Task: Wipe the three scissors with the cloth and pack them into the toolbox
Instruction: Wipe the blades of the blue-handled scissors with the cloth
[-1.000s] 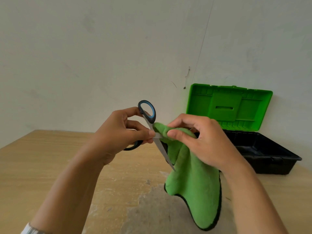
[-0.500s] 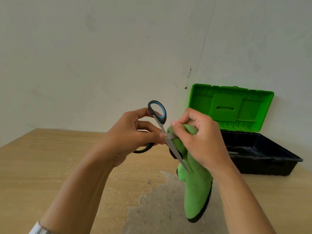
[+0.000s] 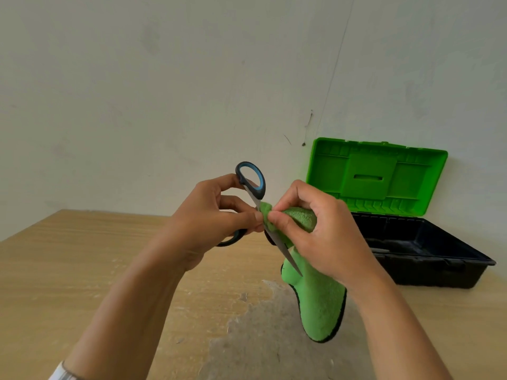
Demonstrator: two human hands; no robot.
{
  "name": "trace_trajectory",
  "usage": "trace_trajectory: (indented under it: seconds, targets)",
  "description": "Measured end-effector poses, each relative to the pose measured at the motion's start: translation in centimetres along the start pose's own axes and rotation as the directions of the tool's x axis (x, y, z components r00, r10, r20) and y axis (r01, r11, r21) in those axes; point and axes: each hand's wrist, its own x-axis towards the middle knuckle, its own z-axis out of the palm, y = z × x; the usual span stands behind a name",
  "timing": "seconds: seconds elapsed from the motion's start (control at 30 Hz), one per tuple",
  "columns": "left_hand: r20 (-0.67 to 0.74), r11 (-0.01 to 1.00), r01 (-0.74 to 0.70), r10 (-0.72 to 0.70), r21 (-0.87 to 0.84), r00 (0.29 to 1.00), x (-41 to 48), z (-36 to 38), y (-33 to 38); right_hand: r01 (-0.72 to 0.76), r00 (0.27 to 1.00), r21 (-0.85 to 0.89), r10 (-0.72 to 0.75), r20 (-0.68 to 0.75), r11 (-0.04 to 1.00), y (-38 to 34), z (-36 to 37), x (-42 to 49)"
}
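My left hand [image 3: 208, 220] grips a pair of scissors [image 3: 253, 185] with black and blue handles, held up over the table with the blades pointing down and to the right. My right hand [image 3: 323, 234] pinches a green cloth [image 3: 321, 303] around the blade near the pivot, right against my left thumb. The rest of the cloth hangs down below my right hand. The blade tip shows in front of the cloth. The toolbox [image 3: 439, 253] stands open at the right, with a black base and an upright green lid [image 3: 375, 174]. No other scissors are in view.
A wooden table [image 3: 82, 270] lies under my hands, with a worn grey patch [image 3: 269, 338] in front. A pale wall rises right behind the table and the toolbox.
My right hand slid the cloth up the blade toward the pivot, close to my left thumb. Both hands and the scissors shifted slightly to the right.
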Motion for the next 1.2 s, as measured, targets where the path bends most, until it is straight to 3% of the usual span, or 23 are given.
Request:
trace_trajectory:
  seconds: [0.13,0.33,0.57,0.7,0.87,0.97,1.2]
  targets:
    - [0.019,1.000,0.001,-0.001,-0.013,1.000,0.0,0.2,-0.1,-0.008,0.996,-0.041,0.004,-0.090,0.999,0.1,0.5,0.2]
    - [0.017,0.999,0.027,-0.026,-0.020,1.000,0.1,0.2,-0.3,-0.107,0.993,-0.015,0.107,0.039,0.994,0.6,-1.5,0.0]
    - [0.009,0.999,0.042,-0.042,-0.032,0.999,0.2,-0.5,-0.2,-0.147,0.988,-0.011,0.147,0.049,0.989,1.5,-3.1,-0.4]
    - [-0.007,0.997,0.048,-0.049,-0.058,0.999,0.2,-1.2,-0.2,-0.179,0.984,-0.050,0.179,-0.001,0.983,2.4,-4.1,-0.5]
    - [-0.089,0.977,0.019,-0.039,-0.213,0.995,0.2,-1.7,-0.1,-0.276,0.940,-0.009,0.269,-0.209,0.961,3.1,-5.5,-0.5]
    - [-0.125,0.958,-0.001,-0.037,-0.286,0.991,0.3,-1.0,-0.2,-0.307,0.940,0.073,0.314,-0.134,0.949,2.4,-5.3,-0.5]
    - [-0.193,0.938,-0.087,0.022,-0.336,0.981,0.2,0.7,-0.2,-0.237,0.971,0.173,0.230,0.057,0.956,0.3,-2.5,0.1]
